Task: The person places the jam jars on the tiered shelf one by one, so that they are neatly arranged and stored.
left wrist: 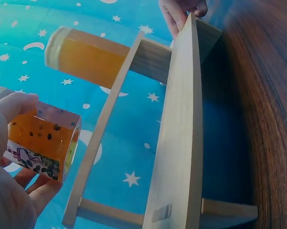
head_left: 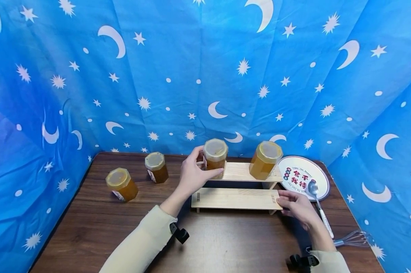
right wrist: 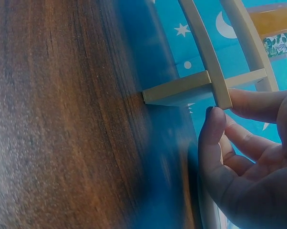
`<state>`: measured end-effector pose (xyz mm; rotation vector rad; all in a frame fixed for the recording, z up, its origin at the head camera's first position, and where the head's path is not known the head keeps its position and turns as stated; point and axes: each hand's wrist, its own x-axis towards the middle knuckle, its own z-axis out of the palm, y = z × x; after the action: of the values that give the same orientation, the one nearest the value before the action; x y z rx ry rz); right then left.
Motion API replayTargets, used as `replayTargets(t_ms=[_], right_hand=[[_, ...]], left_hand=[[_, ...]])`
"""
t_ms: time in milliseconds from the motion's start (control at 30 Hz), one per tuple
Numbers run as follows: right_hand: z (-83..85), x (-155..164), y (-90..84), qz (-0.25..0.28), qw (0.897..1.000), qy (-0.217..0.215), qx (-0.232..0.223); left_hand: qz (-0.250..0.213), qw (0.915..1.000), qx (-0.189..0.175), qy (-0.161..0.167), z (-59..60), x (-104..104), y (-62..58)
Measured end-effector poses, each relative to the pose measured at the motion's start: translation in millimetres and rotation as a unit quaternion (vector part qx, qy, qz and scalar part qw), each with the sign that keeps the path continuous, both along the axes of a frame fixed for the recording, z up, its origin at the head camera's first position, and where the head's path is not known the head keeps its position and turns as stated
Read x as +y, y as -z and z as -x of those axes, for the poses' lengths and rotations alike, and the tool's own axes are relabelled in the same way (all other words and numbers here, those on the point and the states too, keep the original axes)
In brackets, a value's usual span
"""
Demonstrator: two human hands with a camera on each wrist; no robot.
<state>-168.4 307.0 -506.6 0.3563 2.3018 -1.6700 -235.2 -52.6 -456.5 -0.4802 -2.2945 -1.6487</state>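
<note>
Hands (head_left: 191, 174) both grip, the left curled round an amber jar (head_left: 214, 161) just above the upper tier's left end on a wooden rack (head_left: 236, 199), the right hand (head_left: 296, 207) pinching the lower tier. Beneath lies a dark wood-grain desk (head_left: 212, 242); blue cloth (head_left: 178, 57), printed with white moons and stars, encloses three sides.

2 hands busy, and apart! The left forearm (head_left: 137, 242), sleeved, slants up from the bottom edge toward the middle of the head view, where the left hand (head_left: 195, 170) grips, thumb (head_left: 213, 174) stretched rightward; the left wrist view has it at the left edge, thumb above, fingers bent below. Over at lower right, the right forearm (head_left: 321, 237) leans up and leftward, the right hand (head_left: 298, 207) pinching, thumb near index finger (right wrist: 255, 104).
</note>
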Motion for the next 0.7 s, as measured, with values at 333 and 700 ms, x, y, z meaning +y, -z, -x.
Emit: replayTargets(t_ms=[333, 700], right_hand=[[-1.2, 1, 0.9, 0.01, 1.0, 0.007, 0.001], [-0.7, 2, 2.9, 0.014, 1.0, 0.004, 0.003]], left_hand=[[0.004, 0.9998, -0.021, -0.006, 8.3, 14, 8.3], [0.007, 0.9998, -0.019, -0.008, 10.4, 16, 11.6]])
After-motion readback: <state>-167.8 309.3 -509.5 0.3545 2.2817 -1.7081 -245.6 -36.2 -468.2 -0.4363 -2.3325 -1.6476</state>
